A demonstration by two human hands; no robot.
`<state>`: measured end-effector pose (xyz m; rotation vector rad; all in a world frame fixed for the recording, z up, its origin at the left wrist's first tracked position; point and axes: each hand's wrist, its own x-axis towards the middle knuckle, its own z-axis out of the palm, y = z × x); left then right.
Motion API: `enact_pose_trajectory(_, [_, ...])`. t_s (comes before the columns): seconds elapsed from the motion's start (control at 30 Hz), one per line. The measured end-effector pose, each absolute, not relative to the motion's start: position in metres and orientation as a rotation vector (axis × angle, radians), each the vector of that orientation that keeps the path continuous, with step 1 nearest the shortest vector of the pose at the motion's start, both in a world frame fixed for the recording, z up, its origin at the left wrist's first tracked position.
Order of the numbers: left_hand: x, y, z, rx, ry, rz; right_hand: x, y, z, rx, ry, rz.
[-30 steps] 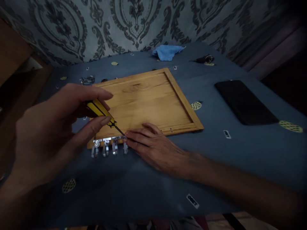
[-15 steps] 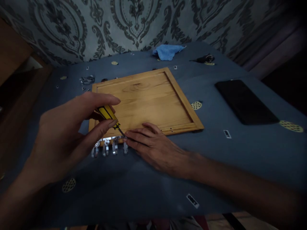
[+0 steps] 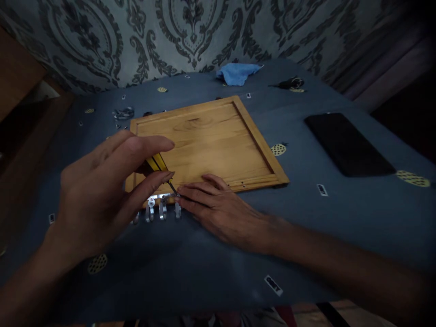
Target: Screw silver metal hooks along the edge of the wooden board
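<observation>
My left hand is closed around the yellow-and-black handle of a screwdriver. The screwdriver slants down to the right, its tip at the right end of a metal hook rail. Several shiny hooks hang from that rail, over the near edge of a framed wooden board. My right hand rests on the near edge, thumb and fingertips closed on the rail's end beside the screwdriver tip. Those fingertips hide the spot where the tip meets the rail, so a screw there cannot be made out.
A black phone-like slab lies to the right on the blue patterned tablecloth. Behind the board are a blue cloth and a dark bundled item. Small metal parts lie at the back left. A patterned wall stands behind.
My left hand has turned and shifted slightly right with the screwdriver, whose handle is now more covered by the fingers. My right hand and the board have stayed in place.
</observation>
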<state>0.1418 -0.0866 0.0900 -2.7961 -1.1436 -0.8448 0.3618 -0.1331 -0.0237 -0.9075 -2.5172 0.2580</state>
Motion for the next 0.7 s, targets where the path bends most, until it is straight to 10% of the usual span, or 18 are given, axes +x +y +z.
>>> enact_pose_trajectory(0.7, [0.139,-0.079,0.088,-2.865,-1.106,-0.886,0.364,-0.132,-0.021,-0.894,-2.520,0.257])
